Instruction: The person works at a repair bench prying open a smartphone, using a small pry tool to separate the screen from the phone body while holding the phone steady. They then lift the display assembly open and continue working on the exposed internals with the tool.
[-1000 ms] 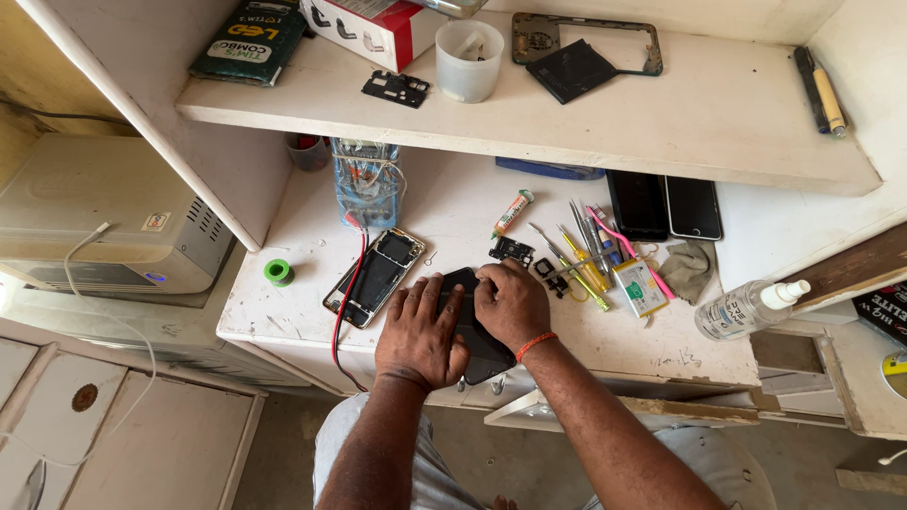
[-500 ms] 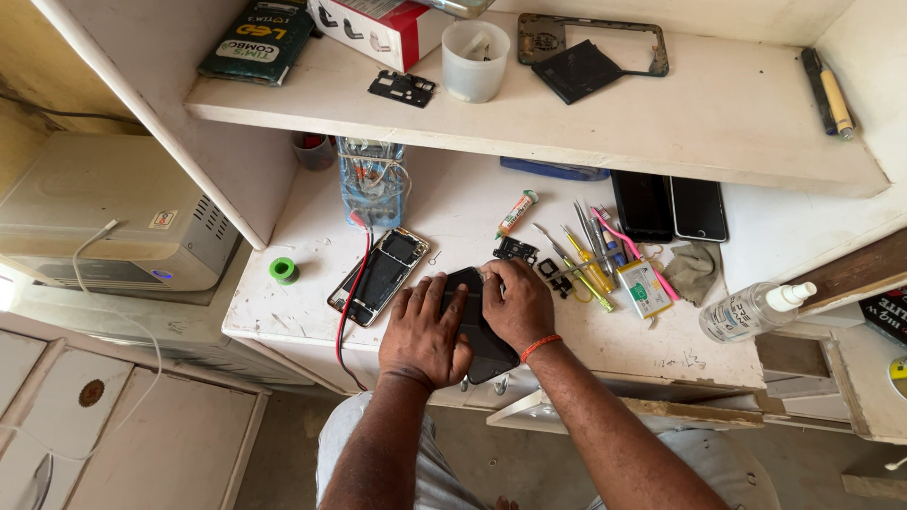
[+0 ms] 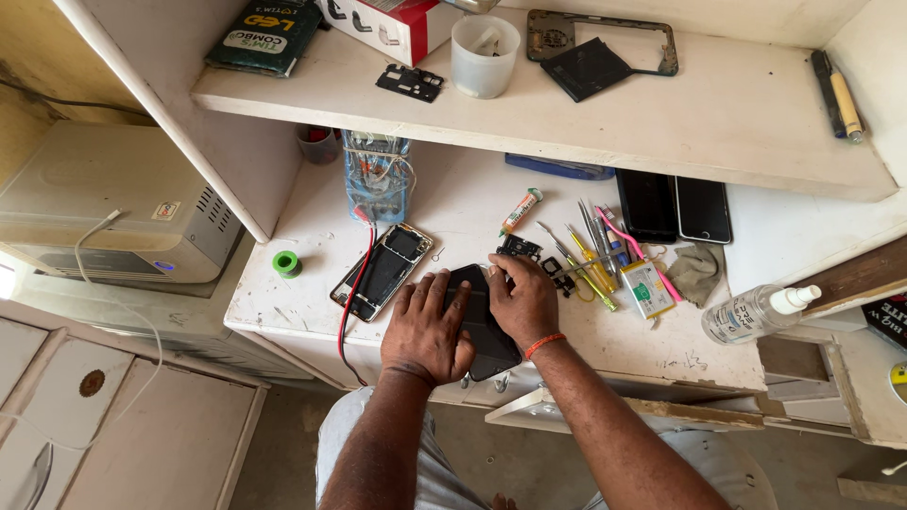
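Black phone (image 3: 484, 326) flat on white table (image 3: 453, 203), near its front edge | left hand (image 3: 425, 331) fingers spread, pressed on phone's left side | right hand (image 3: 524, 300) pinching phone's top edge | opened phone frame (image 3: 382, 271) at 10 o'clock | screwdrivers (image 3: 590, 255) at 2 o'clock | spray bottle (image 3: 751, 314) at 3 o'clock

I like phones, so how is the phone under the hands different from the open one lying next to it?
The dark phone is closed, showing a plain black face; the opened phone shows its insides within a silver frame. The left hand and right hand press on the dark phone, while nothing touches the opened phone, though a red wire runs beside it. Both lie flat on the white bench.
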{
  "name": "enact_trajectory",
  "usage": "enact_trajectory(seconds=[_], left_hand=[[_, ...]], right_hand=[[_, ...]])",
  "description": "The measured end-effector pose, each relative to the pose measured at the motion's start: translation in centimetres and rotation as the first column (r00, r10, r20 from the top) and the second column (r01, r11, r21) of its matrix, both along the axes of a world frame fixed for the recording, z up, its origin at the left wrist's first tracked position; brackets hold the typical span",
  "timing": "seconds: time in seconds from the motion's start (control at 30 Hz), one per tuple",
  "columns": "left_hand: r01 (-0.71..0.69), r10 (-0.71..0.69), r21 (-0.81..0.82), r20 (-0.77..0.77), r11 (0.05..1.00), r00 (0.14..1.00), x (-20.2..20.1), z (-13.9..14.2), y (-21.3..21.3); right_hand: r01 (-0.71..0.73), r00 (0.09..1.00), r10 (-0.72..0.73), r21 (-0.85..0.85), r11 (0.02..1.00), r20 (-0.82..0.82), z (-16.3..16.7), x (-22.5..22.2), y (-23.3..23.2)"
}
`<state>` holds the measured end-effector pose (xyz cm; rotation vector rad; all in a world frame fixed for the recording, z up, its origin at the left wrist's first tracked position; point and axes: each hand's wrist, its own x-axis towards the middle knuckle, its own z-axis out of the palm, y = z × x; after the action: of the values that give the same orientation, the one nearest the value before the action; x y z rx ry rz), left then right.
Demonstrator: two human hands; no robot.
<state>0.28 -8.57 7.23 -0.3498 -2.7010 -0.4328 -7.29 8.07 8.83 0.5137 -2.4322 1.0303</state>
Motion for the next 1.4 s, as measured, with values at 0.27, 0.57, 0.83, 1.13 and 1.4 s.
enact_trajectory(seconds=[0.27,0.57,0.83,1.13,1.4], left_hand=[[-0.003,0.004,0.006,-0.009,1.000,1.000,0.24,-0.15,0.05],[-0.005,0.005,-0.007,-0.006,1.000,1.000,0.25,-0.19,-0.02],[-0.023,0.024,-0.030,0.025,0.999,0.999,0.17,-0.29,0.08],[-0.020,0.020,-0.032,0.013,0.999,1.000,0.13,-0.30,0.12],[-0.006,0.007,0.004,-0.020,1.000,1.000,0.35,-0.46,0.20]], right_hand=[[0.027,0.997,-0.031,0.043,0.999,0.078,-0.04,0.12,0.00],[0.032,0.995,-0.038,0.065,0.997,0.094,0.22,0.30,-0.20],[0.042,0.991,-0.052,0.082,0.996,0.121,0.36,0.29,-0.33],[0.031,0.993,-0.041,0.091,0.995,0.112,0.53,0.34,-0.30],[0.051,0.988,-0.062,0.078,0.996,0.139,0.35,0.25,-0.19]])
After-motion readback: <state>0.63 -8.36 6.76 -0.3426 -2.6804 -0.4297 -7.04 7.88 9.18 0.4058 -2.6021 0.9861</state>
